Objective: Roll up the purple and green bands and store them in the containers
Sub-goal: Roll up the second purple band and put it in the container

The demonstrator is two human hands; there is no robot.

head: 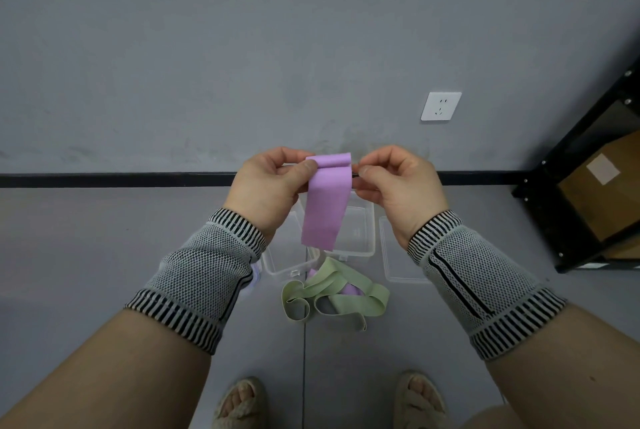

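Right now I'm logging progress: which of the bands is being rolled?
The purple band held up between left hand and right hand, its top curled over; the green bands lie loose on the floor.

A lilac band (325, 200) hangs above clear plastic boxes (360, 231). Pale green bands (339, 293) lie tangled over another lilac piece on the grey floor (104, 238). Both wrist sleeves (204, 276) are grey mesh with black-and-white striped cuffs. On the grey wall is a white socket (441, 105).

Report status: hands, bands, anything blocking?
Left hand and right hand pinch purple band, top edge rolled. Green bands loose on floor. Clear containers open, unobstructed.
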